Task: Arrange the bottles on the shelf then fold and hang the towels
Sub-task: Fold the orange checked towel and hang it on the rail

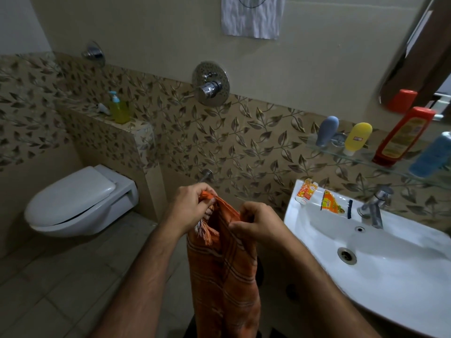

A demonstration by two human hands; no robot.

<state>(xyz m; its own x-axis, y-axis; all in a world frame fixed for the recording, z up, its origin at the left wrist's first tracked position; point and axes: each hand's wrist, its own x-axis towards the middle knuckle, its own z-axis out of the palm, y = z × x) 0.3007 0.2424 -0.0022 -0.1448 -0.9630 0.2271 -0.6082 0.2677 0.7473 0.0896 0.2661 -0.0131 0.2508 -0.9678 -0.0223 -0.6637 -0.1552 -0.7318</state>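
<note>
An orange striped towel (224, 269) with a fringed edge hangs down in front of me. My left hand (190, 206) pinches its upper corner. My right hand (258, 223) grips the top edge just to the right. On the glass shelf (361, 156) at the right stand a grey-blue bottle (327, 130), a yellow bottle (357, 136), a red bottle (405, 135) and a blue bottle (432, 154). A white towel (252, 17) hangs on the wall at the top.
A white washbasin (390, 276) with a tap (373, 208) and small orange packets (334, 203) fills the right. A white toilet (78, 203) sits at the left. A yellow soap dispenser (118, 108) stands on the tiled ledge. A shower mixer (210, 84) projects from the wall.
</note>
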